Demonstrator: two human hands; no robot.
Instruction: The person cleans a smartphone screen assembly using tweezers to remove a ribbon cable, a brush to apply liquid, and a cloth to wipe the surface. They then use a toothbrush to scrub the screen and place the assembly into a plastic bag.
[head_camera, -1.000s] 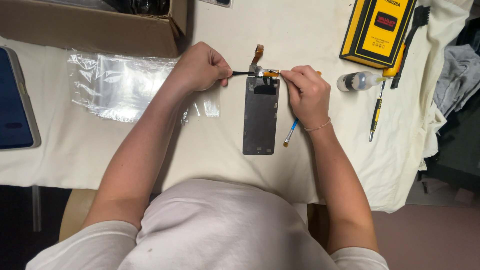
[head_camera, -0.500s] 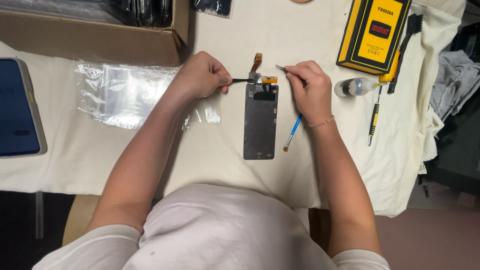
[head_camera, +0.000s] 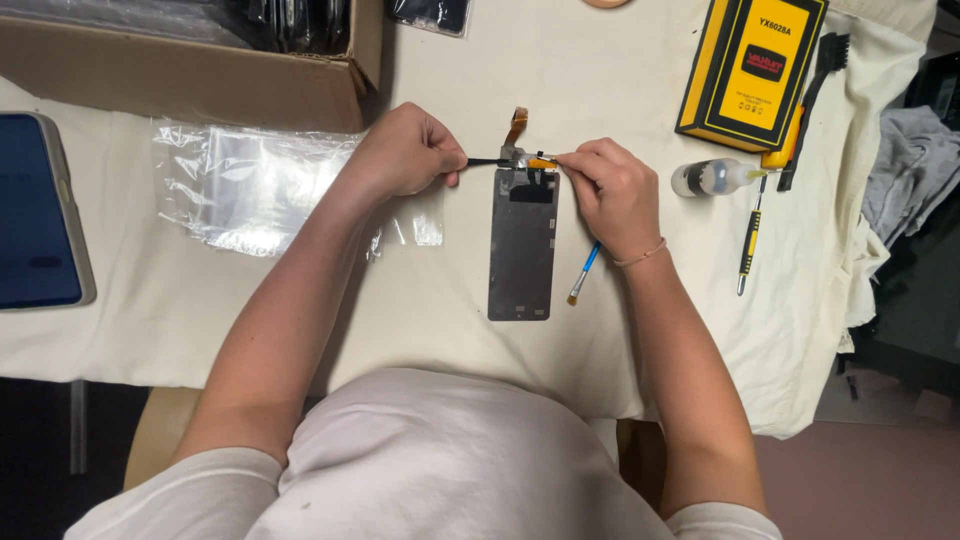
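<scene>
The left hand (head_camera: 400, 152) pinches a black tool (head_camera: 487, 161) at the screen's (head_camera: 521, 245) top edge. The right hand (head_camera: 612, 195) pinches tweezers (head_camera: 546, 160) there, mid-desk (head_camera: 620, 80).

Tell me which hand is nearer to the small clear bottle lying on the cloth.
Right. The right hand is just to the bottle's left, at the top edge of the dark phone screen panel. The left hand is beyond that panel, farther away.

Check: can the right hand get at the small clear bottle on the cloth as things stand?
Probably yes. The small clear bottle lies uncovered just beside the right hand, bare cloth between them, though that hand now pinches a thin tool at the phone panel.
</scene>
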